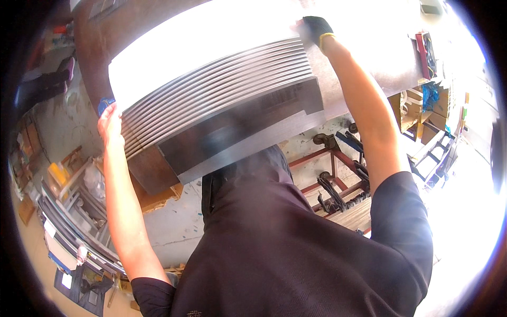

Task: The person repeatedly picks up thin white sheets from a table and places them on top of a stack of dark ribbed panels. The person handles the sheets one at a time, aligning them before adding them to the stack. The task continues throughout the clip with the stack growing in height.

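Observation:
A stack of several thin shiny metal sheets [222,90] lies in front of me on a large brown metal table [100,58], its edges fanned out like steps. The top sheet glares white in the light. My left hand [109,122] is bare and presses against the left edge of the stack, next to something small and blue. In a black glove with a yellow cuff, my right hand [316,29] rests on the far right corner of the top sheet. Whether its fingers curl around the edge is hidden by glare.
Below the table stands a red metal frame [332,164] on castors with dark strips lying on it. Long metal profiles [68,222] lie on the floor at the left. Cardboard boxes and shelving [428,105] stand at the right. My dark shirt fills the lower middle.

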A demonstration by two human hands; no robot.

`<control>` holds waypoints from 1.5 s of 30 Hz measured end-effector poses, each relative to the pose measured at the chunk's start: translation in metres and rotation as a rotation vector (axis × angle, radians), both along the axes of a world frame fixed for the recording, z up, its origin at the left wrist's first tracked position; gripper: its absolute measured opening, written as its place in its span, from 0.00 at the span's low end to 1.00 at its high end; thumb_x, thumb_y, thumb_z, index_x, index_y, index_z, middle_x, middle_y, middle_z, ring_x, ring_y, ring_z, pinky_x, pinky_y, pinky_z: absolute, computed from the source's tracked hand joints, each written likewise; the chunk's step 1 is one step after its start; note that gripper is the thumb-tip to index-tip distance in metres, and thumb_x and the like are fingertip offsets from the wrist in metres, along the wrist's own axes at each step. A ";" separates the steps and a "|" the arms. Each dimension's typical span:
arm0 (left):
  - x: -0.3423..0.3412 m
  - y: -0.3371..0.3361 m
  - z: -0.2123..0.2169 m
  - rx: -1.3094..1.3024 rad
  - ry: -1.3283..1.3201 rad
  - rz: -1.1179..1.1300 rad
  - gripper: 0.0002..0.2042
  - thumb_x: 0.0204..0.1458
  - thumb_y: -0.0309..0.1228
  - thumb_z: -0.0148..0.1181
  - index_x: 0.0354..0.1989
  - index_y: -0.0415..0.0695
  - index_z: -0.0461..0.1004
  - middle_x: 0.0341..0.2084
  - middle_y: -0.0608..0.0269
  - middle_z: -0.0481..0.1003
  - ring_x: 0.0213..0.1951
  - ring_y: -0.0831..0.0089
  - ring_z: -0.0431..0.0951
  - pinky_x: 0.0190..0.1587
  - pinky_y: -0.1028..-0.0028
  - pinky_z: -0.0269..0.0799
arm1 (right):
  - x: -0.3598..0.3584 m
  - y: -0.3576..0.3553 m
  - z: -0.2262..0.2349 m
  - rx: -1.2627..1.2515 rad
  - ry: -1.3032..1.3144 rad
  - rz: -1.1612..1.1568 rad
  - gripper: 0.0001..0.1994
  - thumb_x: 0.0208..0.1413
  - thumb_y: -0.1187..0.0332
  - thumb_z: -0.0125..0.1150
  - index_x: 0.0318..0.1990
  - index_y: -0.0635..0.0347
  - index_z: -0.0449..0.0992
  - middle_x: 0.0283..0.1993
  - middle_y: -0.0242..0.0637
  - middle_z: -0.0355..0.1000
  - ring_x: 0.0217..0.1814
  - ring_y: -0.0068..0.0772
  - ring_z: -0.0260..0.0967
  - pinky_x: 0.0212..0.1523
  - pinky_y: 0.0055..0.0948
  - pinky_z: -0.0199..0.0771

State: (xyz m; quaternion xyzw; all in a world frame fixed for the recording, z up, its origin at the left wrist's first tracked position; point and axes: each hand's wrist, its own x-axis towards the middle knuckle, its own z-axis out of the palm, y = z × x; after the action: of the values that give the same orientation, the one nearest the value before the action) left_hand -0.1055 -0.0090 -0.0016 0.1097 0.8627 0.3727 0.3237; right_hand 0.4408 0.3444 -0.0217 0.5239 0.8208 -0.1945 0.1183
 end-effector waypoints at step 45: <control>0.011 -0.002 -0.022 -0.082 0.174 -0.061 0.11 0.57 0.33 0.69 0.43 0.40 0.84 0.36 0.65 0.84 0.38 0.79 0.80 0.44 0.75 0.74 | 0.006 -0.011 -0.002 -0.052 0.254 -0.300 0.21 0.56 0.47 0.68 0.43 0.55 0.85 0.38 0.35 0.82 0.39 0.31 0.77 0.45 0.31 0.74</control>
State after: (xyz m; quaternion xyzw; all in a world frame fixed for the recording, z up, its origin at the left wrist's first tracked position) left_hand -0.0946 -0.0109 -0.0240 0.1547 0.8982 0.3161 0.2632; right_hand 0.4464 0.3330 -0.0238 0.6084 0.7365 -0.2958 -0.0031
